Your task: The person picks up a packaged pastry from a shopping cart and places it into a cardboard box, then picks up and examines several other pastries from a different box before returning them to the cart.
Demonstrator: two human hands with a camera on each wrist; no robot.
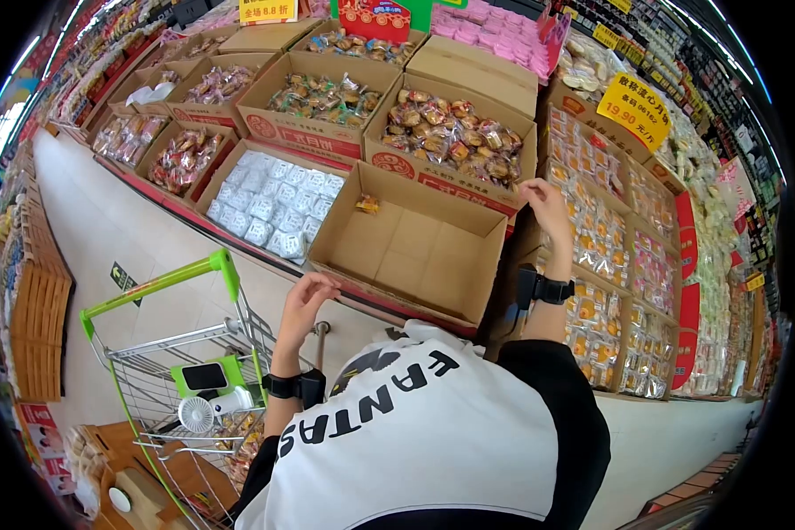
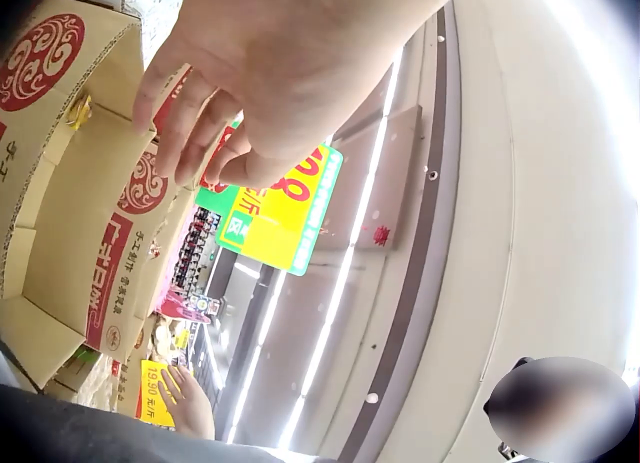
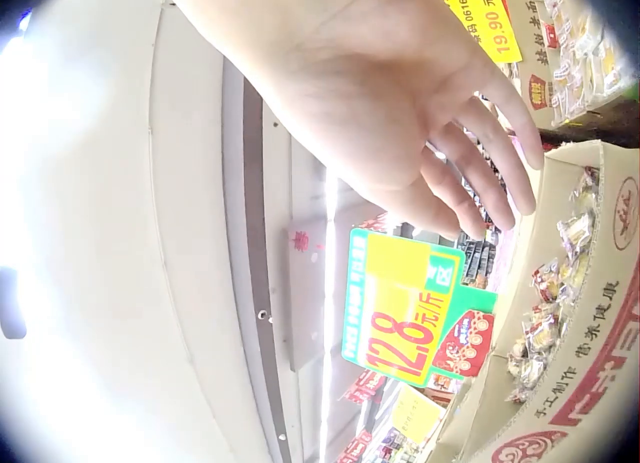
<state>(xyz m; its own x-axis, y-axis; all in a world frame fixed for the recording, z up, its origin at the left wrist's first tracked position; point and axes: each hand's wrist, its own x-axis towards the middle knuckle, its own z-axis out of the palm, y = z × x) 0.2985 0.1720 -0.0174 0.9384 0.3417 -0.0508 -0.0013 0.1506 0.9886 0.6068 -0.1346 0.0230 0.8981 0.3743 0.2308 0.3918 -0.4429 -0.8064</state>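
Note:
A cardboard box (image 1: 406, 247), nearly bare inside, holds one small yellow packet (image 1: 367, 204) near its back left corner; the left wrist view shows the same packet (image 2: 79, 112). By the box's front left corner, my left hand (image 1: 302, 305) is raised, fingers loosely bent, holding nothing. Over the box's back right corner hovers my right hand (image 1: 548, 212), also holding nothing, beside the full box of wrapped pastries (image 1: 455, 132). Both hands, left (image 2: 270, 73) and right (image 3: 400, 113), show relaxed fingers in the wrist views.
White wrapped packets (image 1: 274, 199) fill a box on the left. Trays of packaged pastries (image 1: 596, 238) stand on the right. A shopping cart (image 1: 185, 353) with a green handle stands at the lower left, carrying a small white fan (image 1: 197, 414). Yellow price signs (image 1: 634, 110) rise behind.

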